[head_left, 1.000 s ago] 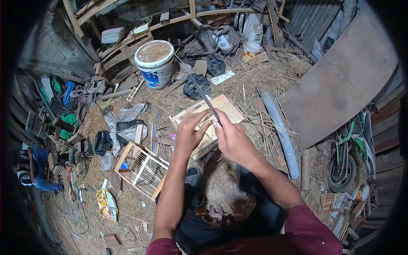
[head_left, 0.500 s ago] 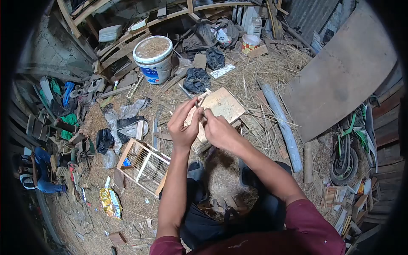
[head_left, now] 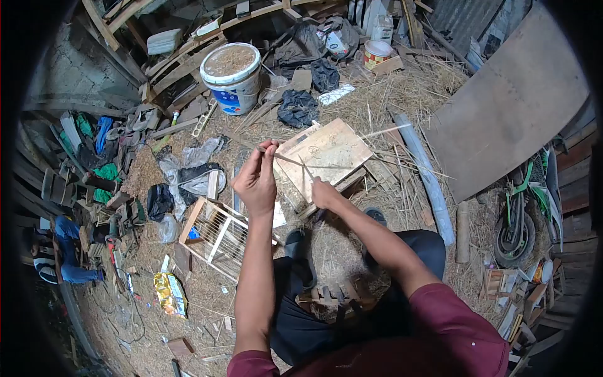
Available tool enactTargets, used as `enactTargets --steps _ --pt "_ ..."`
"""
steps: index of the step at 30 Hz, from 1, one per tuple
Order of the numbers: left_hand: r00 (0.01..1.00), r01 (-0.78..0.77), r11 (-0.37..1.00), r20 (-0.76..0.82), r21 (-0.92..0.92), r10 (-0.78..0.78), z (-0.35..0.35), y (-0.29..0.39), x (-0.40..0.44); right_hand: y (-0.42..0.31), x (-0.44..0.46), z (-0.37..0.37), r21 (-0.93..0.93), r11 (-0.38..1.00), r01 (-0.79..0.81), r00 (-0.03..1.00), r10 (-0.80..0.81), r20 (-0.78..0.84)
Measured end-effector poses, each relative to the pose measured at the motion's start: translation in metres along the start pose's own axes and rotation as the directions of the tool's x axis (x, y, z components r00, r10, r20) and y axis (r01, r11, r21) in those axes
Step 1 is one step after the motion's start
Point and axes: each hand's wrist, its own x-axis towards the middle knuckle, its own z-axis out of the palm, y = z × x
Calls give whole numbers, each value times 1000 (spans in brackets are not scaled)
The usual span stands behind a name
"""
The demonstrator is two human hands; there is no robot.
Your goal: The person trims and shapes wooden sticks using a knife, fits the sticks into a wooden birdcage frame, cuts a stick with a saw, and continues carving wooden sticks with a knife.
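Note:
My left hand [head_left: 256,185] is raised left of a pale wooden board [head_left: 336,147], pinching a thin wooden strip [head_left: 286,161] between thumb and fingertips. The strip slants down to the right, over the board's near left side. My right hand [head_left: 325,193] is closed at the board's near edge around a slim tool with a narrow blade [head_left: 308,171], which looks like a knife; its handle is hidden in the fist. Blade and strip meet or cross in view; whether they touch I cannot tell. Shavings lie on the board.
A small barred wooden cage [head_left: 217,239] stands on the left. Beyond the board are a white bucket [head_left: 231,78] of shavings and black plastic bags [head_left: 298,108]. A grey pole [head_left: 424,182], a large sheet [head_left: 509,100] and a motorbike wheel [head_left: 515,240] are right. Another person [head_left: 68,251] sits far left.
My hands have moved apart: the left to the left, the right down and right. More of the strip and the slim blade now show between them. The view has shifted slightly.

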Motion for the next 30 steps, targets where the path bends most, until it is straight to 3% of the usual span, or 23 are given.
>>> enactTargets --steps 2,5,6,7,9,10,11,12,14,16,17,20,30 --pt "1000 -10 1000 3 -6 10 -3 -2 1 11 7 14 -35 999 -32 1000 32 0" --pt "991 121 992 -57 32 -119 -6 -10 5 5 5 13 -28 997 -65 997 66 26" --pt "991 131 982 -38 133 -126 -13 -18 7 14 12 17 -35 999 -14 999 12 -37" --pt "983 174 977 -76 121 -165 -19 -22 11 10 17 6 -230 964 134 991 -134 14" --pt "958 262 961 -145 85 -248 -29 -29 18 -2 8 -33 -74 997 5 997 1 77" --pt "944 253 967 -214 -24 -252 -35 -32 22 9 19 -34 116 993 -37 995 47 -90" --pt "920 273 956 -262 -110 -293 -44 -35 28 26 25 -40 175 984 26 977 12 -215" --pt "892 287 938 -302 -196 -336 -55 -38 33 24 26 -62 327 943 -58 985 107 -134" --pt "830 302 877 -349 -374 -435 -69 -43 40 -6 -3 -113 713 701 -23 982 149 -115" --pt "760 308 778 -350 -547 -547 -76 -45 40 -40 -39 -155 817 553 162 959 106 -261" --pt "752 307 758 -341 -576 -564 -76 -46 40 -49 -52 -168 859 459 226 949 94 -300" --pt "734 301 706 -317 -641 -601 -70 -42 38 -64 -81 -181 870 344 353 914 71 -399" --pt "777 275 695 -271 -665 -568 -78 -45 30 -81 -103 -176 800 262 540 838 -83 -539"
